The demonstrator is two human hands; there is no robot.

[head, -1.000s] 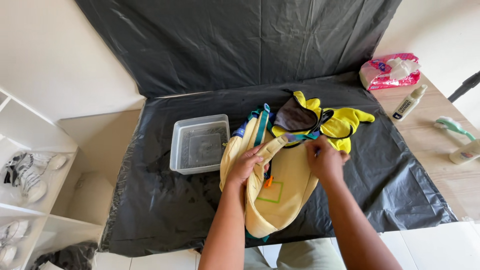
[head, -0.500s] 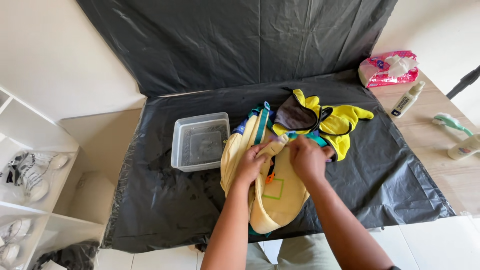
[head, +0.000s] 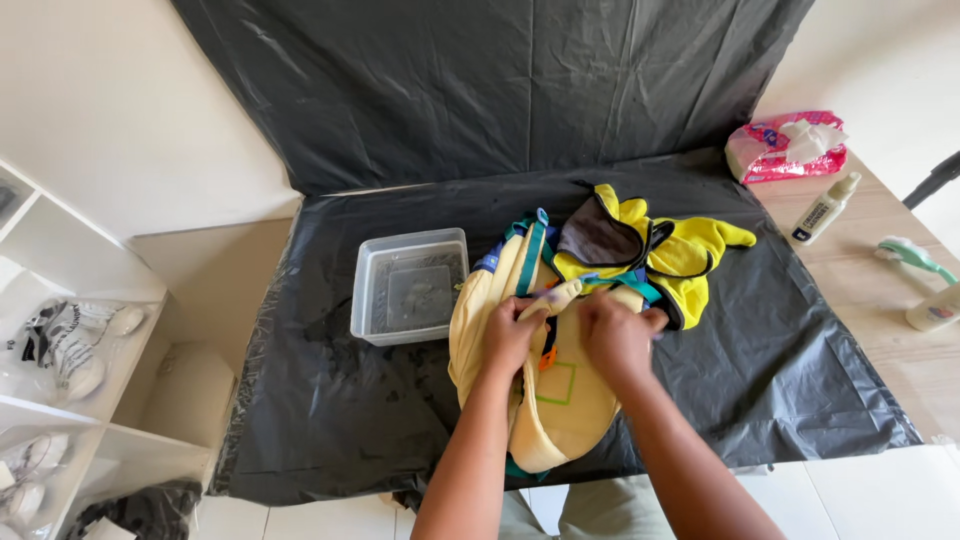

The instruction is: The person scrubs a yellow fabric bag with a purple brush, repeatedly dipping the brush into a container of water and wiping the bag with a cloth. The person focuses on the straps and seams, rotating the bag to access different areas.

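A pale yellow backpack [head: 545, 400] lies flat at the near middle of a table draped in black plastic sheeting [head: 330, 420]. The left hand [head: 512, 335] has its fingers curled tight around a fold of the bag's fabric; the right hand [head: 618, 337] presses on the bag just beside it, fingers bent, though whether they grip anything cannot be told. Bright yellow rubber gloves [head: 685, 250] and a dark cloth [head: 598, 238] rest at the bag's far end. A clear plastic tub [head: 408, 288] sits just left. Far right: a pink wipes pack [head: 785, 148] and a small bottle [head: 826, 208].
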